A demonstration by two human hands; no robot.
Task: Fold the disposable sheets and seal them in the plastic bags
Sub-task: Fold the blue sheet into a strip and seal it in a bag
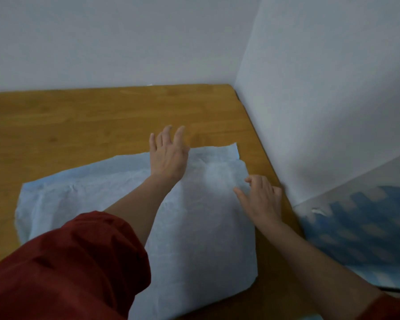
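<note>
A pale blue disposable sheet (201,227) lies folded and flat on the wooden table (79,121), its far right corner close to the wall. My left hand (168,154) rests on the sheet's far edge, fingers spread and reaching onto the bare wood. At the sheet's right edge, my right hand (260,197) presses down with the fingers loosely curled. Neither hand grips anything. Red sleeves cover both forearms near the camera. No plastic bag shows in view.
White walls (310,100) meet at the table's far right corner. To the right of the table lies a blue and white checkered surface (365,229). Bare wood stretches to the left and behind the sheet.
</note>
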